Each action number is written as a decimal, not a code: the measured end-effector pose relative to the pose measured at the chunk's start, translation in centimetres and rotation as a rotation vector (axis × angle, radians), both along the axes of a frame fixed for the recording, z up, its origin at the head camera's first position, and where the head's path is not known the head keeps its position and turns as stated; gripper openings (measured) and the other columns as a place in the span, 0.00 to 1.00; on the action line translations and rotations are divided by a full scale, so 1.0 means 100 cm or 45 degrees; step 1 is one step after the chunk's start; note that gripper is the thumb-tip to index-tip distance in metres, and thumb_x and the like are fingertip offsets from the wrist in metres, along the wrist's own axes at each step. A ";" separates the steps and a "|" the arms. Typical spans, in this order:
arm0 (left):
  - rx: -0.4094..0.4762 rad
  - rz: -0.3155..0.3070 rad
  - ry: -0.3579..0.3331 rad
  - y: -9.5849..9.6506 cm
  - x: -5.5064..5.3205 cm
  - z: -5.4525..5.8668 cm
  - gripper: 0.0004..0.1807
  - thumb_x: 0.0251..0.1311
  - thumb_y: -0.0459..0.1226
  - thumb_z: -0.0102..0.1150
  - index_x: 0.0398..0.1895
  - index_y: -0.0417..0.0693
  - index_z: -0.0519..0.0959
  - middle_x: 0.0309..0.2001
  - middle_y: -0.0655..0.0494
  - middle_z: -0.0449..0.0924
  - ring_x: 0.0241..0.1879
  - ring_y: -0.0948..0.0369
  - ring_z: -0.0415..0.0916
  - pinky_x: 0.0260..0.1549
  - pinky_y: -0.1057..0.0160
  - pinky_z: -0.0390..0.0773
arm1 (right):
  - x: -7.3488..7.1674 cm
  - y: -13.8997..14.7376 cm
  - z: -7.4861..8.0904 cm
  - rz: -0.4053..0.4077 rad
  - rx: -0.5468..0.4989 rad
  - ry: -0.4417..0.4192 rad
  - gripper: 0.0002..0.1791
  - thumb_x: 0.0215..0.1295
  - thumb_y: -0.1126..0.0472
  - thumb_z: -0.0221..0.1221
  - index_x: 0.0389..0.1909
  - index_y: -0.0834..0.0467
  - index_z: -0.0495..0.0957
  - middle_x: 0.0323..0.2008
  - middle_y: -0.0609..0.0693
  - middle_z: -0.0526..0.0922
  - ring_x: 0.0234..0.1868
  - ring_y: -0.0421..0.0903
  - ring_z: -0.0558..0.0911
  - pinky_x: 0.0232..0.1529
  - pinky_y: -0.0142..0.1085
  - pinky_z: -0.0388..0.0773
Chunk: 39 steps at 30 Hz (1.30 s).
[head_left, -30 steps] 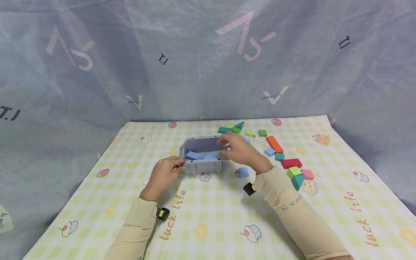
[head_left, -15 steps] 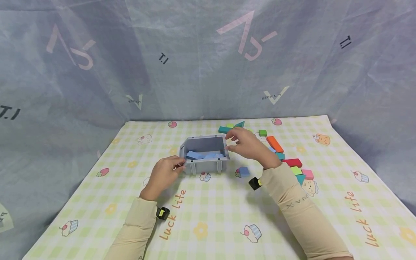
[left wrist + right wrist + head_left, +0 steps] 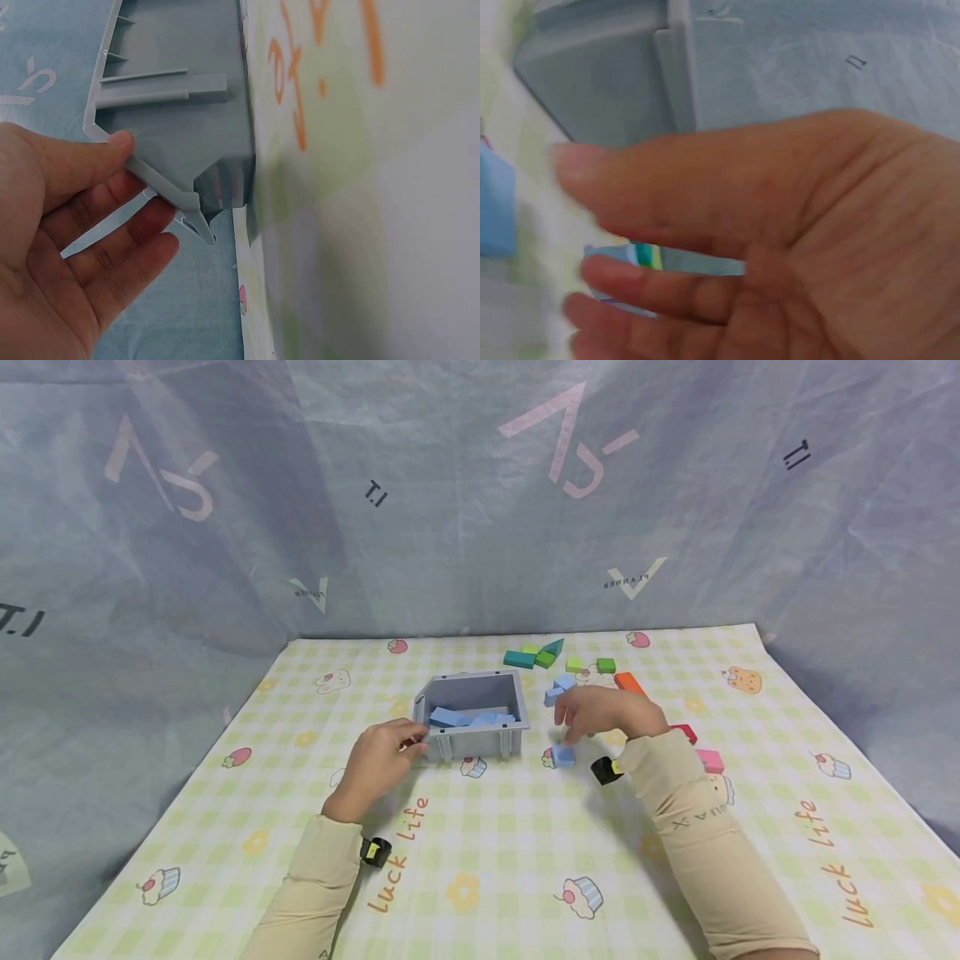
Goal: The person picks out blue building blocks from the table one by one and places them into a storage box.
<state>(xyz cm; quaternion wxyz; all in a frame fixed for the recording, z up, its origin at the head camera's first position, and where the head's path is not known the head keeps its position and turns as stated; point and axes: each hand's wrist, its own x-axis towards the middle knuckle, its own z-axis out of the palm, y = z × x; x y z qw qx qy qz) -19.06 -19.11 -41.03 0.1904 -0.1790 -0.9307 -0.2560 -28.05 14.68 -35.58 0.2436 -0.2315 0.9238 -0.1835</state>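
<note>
Grey bin [image 3: 475,744] is pinched by the left hand [image 3: 381,760], likely for steadiness (blue block [image 3: 564,757] ungripped beneath relaxed right hand [image 3: 603,712]).

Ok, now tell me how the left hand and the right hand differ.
The left hand grips the grey bin by its rim, while the right hand holds nothing, its thumb apart from its fingers. The left hand is at the bin's left end; the right hand is off to the bin's right, over a light blue block. Both hands come out of beige sleeves.
</note>
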 end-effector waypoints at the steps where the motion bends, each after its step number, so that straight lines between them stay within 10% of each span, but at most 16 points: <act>1: 0.001 -0.001 0.001 0.000 0.000 0.000 0.11 0.57 0.33 0.71 0.44 0.45 0.88 0.41 0.57 0.86 0.33 0.60 0.81 0.33 0.58 0.78 | 0.000 -0.001 -0.002 -0.003 0.026 -0.052 0.18 0.61 0.58 0.68 0.49 0.58 0.78 0.49 0.54 0.78 0.45 0.50 0.79 0.50 0.45 0.77; 25: 0.004 -0.009 0.015 -0.001 -0.002 -0.002 0.09 0.57 0.33 0.71 0.42 0.47 0.88 0.39 0.58 0.86 0.33 0.61 0.81 0.33 0.58 0.79 | 0.001 -0.023 -0.025 0.091 0.092 -0.085 0.12 0.54 0.66 0.72 0.36 0.56 0.79 0.36 0.47 0.78 0.36 0.45 0.73 0.36 0.36 0.71; 39: 0.014 -0.012 -0.004 -0.001 -0.002 -0.001 0.08 0.58 0.33 0.70 0.41 0.48 0.88 0.39 0.58 0.86 0.33 0.61 0.80 0.33 0.58 0.78 | -0.007 -0.003 -0.005 -0.126 -0.073 0.257 0.09 0.61 0.62 0.67 0.40 0.62 0.82 0.36 0.52 0.81 0.35 0.48 0.77 0.40 0.41 0.77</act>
